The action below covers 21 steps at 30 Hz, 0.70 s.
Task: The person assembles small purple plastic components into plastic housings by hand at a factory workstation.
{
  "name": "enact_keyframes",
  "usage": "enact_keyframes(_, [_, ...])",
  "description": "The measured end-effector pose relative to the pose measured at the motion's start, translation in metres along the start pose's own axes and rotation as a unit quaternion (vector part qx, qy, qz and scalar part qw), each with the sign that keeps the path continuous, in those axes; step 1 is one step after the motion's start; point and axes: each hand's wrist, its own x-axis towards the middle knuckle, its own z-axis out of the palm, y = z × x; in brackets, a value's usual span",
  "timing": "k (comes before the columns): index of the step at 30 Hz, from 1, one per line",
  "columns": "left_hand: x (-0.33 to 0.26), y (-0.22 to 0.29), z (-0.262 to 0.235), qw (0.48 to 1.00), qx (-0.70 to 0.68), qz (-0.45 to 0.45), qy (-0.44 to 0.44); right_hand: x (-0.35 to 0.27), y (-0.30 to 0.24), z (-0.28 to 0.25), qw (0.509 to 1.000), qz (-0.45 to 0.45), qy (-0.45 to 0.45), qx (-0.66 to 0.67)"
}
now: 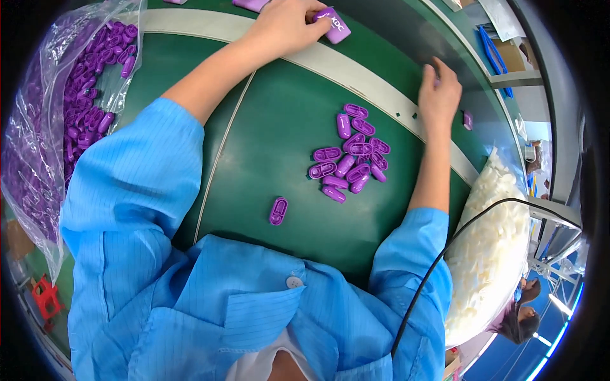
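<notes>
My left hand [286, 25] reaches far across the green belt [273, 146] and grips a purple plastic shell [333, 25] at its fingertips. My right hand [438, 92] rests at the belt's far right edge, fingers curled; what is under them is hidden. A pile of several purple oval shells [349, 155] lies between my arms. One single purple shell [278, 211] lies apart, closer to my body. Another small purple piece [467, 119] sits just right of my right hand.
A clear plastic bag of purple shells [76, 108] lies at the left. A bag of white parts [489, 247] sits at the right, with a black cable [445, 254] over it. A pale strip [356, 79] crosses the belt. A person is at the lower right.
</notes>
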Motion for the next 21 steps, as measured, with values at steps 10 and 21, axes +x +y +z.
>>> enact_keyframes(10, [-0.075, 0.025, -0.017, 0.909, -0.082, 0.292, -0.287, -0.007, 0.029, -0.012, 0.987, 0.117, -0.1, -0.048])
enact_keyframes(21, [-0.14, 0.034, -0.031, 0.886, 0.006, 0.231, -0.402, -0.012, -0.055, -0.05, 0.891, 0.198, -0.144, 0.382])
